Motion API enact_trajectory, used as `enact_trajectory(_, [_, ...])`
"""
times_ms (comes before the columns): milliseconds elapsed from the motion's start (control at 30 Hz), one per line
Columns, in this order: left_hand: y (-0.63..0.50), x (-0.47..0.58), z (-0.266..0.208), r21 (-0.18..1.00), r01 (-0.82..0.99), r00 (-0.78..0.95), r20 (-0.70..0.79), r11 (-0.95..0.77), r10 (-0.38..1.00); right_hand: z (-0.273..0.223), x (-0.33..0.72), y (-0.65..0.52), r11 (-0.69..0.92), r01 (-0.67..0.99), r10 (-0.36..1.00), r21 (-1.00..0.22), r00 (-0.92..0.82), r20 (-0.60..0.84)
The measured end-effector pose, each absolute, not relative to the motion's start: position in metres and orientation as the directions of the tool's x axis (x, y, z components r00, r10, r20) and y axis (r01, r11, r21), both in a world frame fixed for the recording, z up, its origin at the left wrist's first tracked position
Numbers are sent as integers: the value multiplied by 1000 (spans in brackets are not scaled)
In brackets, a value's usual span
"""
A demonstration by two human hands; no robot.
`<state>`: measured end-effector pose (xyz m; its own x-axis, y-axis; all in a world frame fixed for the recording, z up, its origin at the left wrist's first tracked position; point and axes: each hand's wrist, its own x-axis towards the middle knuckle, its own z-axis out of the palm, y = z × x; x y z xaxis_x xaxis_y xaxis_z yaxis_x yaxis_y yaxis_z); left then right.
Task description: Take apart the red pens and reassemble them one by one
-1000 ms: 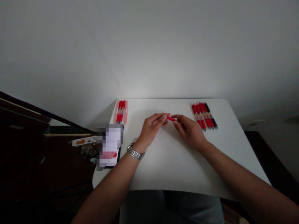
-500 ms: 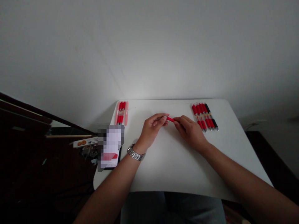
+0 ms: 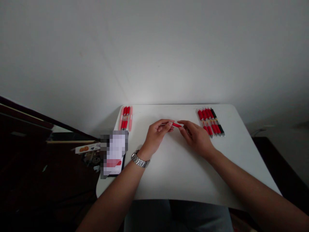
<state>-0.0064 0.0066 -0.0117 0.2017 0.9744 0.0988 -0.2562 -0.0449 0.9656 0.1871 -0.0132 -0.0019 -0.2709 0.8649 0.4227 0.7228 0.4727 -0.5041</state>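
Observation:
Over the middle of the white table (image 3: 169, 167), my left hand (image 3: 158, 132) pinches a red pen (image 3: 176, 125) between thumb and fingertips. Most of the pen is hidden behind the left fingers; a short red section sticks out to the right. My right hand (image 3: 195, 137) is at that red end, its index finger and thumb parted around it. Whether the right thumb touches the pen I cannot tell. To the right lies a row of several red pens (image 3: 208, 124) with clear middles, with a black pen (image 3: 218, 122) at its right end.
At the back left corner, red pens (image 3: 125, 117) lie between pink pens (image 3: 130, 118). A phone (image 3: 117, 154) with a blurred screen lies at the left edge. A wall (image 3: 159, 58) rises behind the table. Dark furniture (image 3: 277, 170) stands to the right.
My right index finger has lifted off the red end and parted from the thumb. My left hand keeps its pinch in nearly the same place.

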Motion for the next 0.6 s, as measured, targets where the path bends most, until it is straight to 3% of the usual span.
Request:
enact_trajectory(233, [7, -7, -10, 966, -255, 193, 89, -37, 977, 1, 187, -11, 510, 758, 835, -407, -323, 445])
enact_trajectory(600, [6, -6, -9, 961, -274, 179, 79, -28, 981, -2, 187, -14, 459, 757, 863, -465, -257, 435])
